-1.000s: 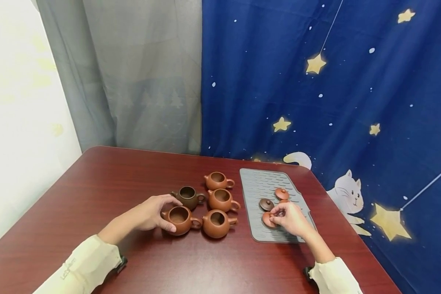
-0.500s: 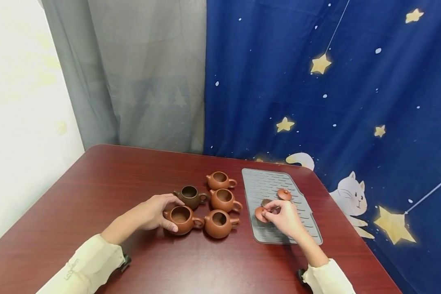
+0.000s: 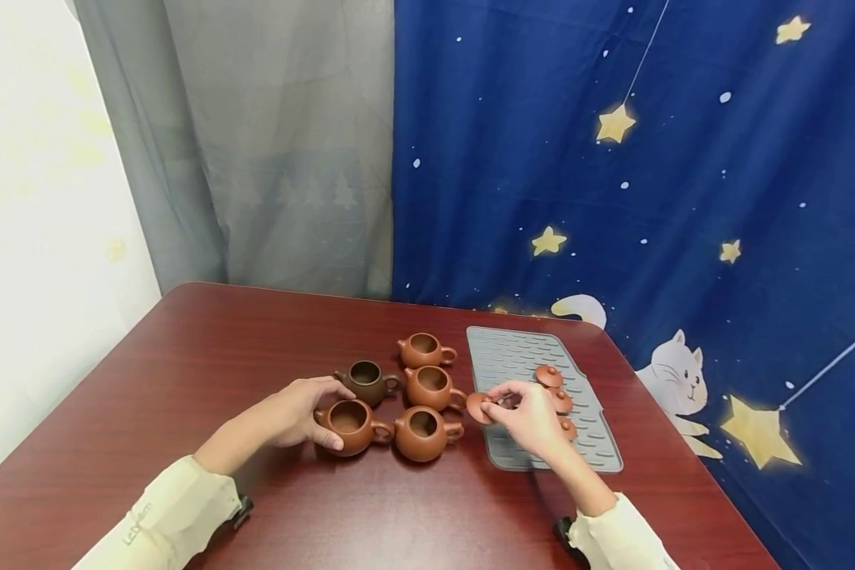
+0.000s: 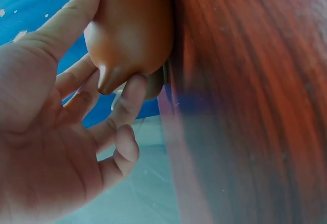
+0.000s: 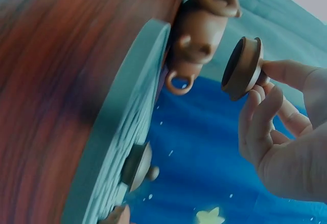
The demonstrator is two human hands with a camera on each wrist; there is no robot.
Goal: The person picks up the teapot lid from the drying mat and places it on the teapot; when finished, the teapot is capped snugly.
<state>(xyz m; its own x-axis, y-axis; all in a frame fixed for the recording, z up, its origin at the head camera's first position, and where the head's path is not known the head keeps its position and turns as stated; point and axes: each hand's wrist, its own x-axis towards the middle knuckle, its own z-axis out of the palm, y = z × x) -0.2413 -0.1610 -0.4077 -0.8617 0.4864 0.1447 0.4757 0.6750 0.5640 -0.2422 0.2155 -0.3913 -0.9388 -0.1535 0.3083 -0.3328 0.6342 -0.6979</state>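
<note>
Centrally, a round reddish-brown lid [image 3: 476, 408] is held off the surface near the left edge of a grey mat [image 3: 499, 348], close to the handle of the middle teapot [image 3: 427, 394]; the right wrist view shows it apart from both. The right hand [image 3: 532, 419] pinches the lid's knob between thumb and fingertips, while the left hand [image 3: 302, 412] grips the front-left teapot [image 3: 347, 442], thumb on the near side and fingers on the far side. Several mishaps seem possible. The knob is small and smooth, so a loose pinch could let the lid twist or drop; carried low and leftward, its rim could knock the middle teapot's handle; and uneven pressure from the left hand could slide the gripped teapot against the dark teapot [image 3: 370, 393] or the front-right teapot [image 3: 419, 445], both close by. As to orientation, the lid, being round, has no long axis; its knob points up into the fingers and its hollow underside faces roughly down to the table [image 3: 256, 340], the exact tilt being unclear. The gripped teapot stands upright, its long axis running from the spout at the person's left to the handle at the right.
</note>
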